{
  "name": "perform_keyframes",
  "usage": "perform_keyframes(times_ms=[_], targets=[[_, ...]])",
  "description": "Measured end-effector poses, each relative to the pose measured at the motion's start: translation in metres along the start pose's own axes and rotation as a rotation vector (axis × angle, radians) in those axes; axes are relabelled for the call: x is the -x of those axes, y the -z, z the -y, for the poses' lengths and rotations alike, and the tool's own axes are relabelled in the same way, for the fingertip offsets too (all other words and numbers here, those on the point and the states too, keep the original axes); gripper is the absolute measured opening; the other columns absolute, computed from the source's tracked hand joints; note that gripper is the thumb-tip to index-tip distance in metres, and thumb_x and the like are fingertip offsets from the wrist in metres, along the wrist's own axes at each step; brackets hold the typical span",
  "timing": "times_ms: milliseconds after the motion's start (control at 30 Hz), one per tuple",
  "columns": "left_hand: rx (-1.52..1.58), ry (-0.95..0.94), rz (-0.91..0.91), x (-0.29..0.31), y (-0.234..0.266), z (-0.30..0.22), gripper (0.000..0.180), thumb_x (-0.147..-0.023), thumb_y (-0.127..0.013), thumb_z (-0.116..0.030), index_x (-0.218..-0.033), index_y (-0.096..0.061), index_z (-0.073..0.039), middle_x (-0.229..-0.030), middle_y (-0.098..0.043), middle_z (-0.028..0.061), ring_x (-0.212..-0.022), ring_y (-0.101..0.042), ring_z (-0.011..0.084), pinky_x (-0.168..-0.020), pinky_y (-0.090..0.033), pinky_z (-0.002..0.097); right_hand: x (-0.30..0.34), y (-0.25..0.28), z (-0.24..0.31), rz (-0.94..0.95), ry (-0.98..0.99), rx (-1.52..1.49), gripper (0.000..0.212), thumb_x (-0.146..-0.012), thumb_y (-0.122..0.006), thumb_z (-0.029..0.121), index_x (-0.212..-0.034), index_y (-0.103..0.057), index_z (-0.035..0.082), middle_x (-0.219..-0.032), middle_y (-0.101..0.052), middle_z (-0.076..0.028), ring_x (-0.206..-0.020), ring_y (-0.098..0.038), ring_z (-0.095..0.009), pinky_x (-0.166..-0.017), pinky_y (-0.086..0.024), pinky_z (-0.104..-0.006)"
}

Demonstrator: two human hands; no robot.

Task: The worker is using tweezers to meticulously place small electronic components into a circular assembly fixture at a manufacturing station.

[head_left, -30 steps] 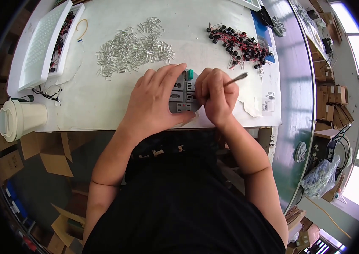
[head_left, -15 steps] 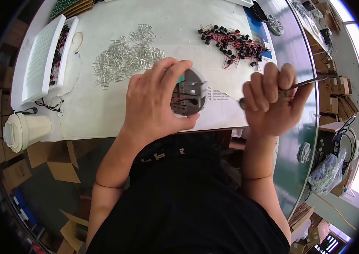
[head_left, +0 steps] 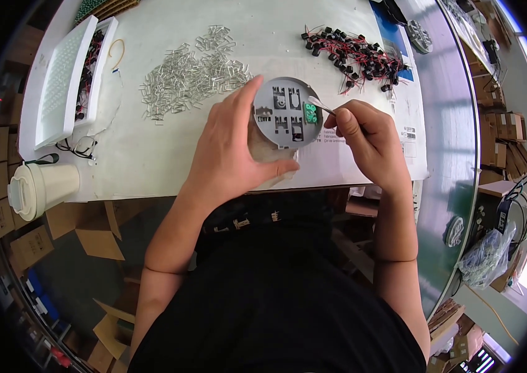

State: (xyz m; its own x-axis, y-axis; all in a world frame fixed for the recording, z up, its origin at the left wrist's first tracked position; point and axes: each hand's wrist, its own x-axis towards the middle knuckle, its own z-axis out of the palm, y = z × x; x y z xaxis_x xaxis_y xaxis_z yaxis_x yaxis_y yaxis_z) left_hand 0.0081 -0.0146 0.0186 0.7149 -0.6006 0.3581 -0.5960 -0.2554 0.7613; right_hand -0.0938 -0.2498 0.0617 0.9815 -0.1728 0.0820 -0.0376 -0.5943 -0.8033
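Toward the near edge of the worktop (head_left: 133,168), a round grey housing (head_left: 288,112) sits between both hands. The left hand (head_left: 223,143) is spread along its left side; whether it grips cannot be told. On the right, the right hand (head_left: 366,133) pinches a slender metal tool (head_left: 324,106), its tip by the housing's green block (head_left: 311,114). Small clear pieces (head_left: 192,81) lie far left, black red-wired parts (head_left: 357,57) far right.

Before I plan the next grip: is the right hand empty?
No, the right hand holds a thin metal tool close to the green block.
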Motion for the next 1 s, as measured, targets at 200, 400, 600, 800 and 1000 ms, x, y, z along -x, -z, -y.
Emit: perform_keyframes(times_ms=[200, 400, 600, 800, 1000], targets=[[0.017, 0.078, 0.118, -0.006, -0.007, 0.008, 0.111, -0.061, -0.104, -0.028, -0.156, -0.05, -0.007, -0.136, -0.067, 0.0188, -0.121, -0.066, 0.0363, -0.102, -0.056, 0.0468, 0.003, 0.011, 0.009, -0.017, -0.123, -0.168, 0.035, -0.111, -0.062, 0.027, -0.092, -0.07, -0.002, -0.078, -0.063, -0.009, -0.074, -0.058, -0.015, -0.067, -0.047, -0.0329], [0.079, 0.048, 0.082, 0.002, -0.01, 0.013, 0.111, -0.058, -0.104, -0.026, -0.155, -0.053, -0.008, -0.133, -0.069, 0.0186, -0.116, -0.069, 0.0355, -0.099, -0.058, 0.0451, -0.004, 0.002, 0.013, 0.029, 0.088, 0.276, 0.031, -0.104, -0.07, 0.026, -0.084, -0.067, 0.002, -0.072, -0.061, -0.014, -0.065, -0.06, -0.034, -0.061, -0.048, -0.0428], [0.063, 0.085, 0.115, 0.008, -0.007, 0.006, 0.111, -0.056, -0.105, -0.027, -0.154, -0.056, -0.009, -0.109, -0.074, 0.0139, -0.099, -0.069, 0.032, -0.09, -0.058, 0.0433, -0.005, -0.011, 0.016, 0.165, 0.168, 0.651, 0.029, -0.099, -0.072, 0.026, -0.08, -0.065, 0.006, -0.075, -0.065, -0.012, -0.068, -0.064, -0.039, -0.06, -0.049, -0.0491], [0.064, 0.039, 0.067, 0.01, -0.01, 0.011, 0.113, -0.055, -0.105, -0.027, -0.155, -0.056, -0.009, -0.096, -0.073, 0.0108, -0.088, -0.067, 0.0291, -0.085, -0.057, 0.043, -0.009, -0.015, 0.014, 0.186, 0.186, 0.645, 0.029, -0.1, -0.072, 0.027, -0.08, -0.064, 0.006, -0.074, -0.064, -0.012, -0.067, -0.064, -0.038, -0.059, -0.049, -0.0491], [0.041, 0.038, 0.073, 0.011, -0.011, 0.011, 0.113, -0.054, -0.105, -0.026, -0.156, -0.056, -0.01, -0.096, -0.072, 0.0106, -0.088, -0.067, 0.0294, -0.085, -0.057, 0.0432, -0.01, -0.014, 0.006, 0.205, 0.203, 0.6, 0.029, -0.101, -0.071, 0.026, -0.081, -0.064, 0.006, -0.074, -0.064, -0.013, -0.067, -0.064, -0.039, -0.059, -0.048, -0.0498]])
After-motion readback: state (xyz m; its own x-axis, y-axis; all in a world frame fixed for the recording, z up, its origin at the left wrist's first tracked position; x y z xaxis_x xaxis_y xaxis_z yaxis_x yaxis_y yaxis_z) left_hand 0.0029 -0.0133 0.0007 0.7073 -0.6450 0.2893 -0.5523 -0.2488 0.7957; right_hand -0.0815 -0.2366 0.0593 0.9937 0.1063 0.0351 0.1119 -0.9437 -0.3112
